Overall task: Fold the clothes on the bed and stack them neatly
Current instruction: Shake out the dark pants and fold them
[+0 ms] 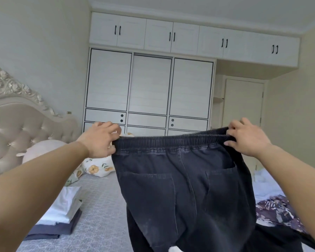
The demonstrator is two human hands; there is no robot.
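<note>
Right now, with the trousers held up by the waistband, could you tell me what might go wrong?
The dark trousers hang low, so their legs may drag over the patterned garment at right. Swinging them left to lay them flat could knock the folded stack. Both the left hand and right hand only pinch the elastic waistband, so it could slip.

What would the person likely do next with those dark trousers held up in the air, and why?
Probably bring the two hands together to fold the dark trousers in half lengthwise. The left hand and right hand each pinch one end of the elastic waistband, stretched flat, with the legs hanging over the bed. A folded stack already lies at the left.
</note>
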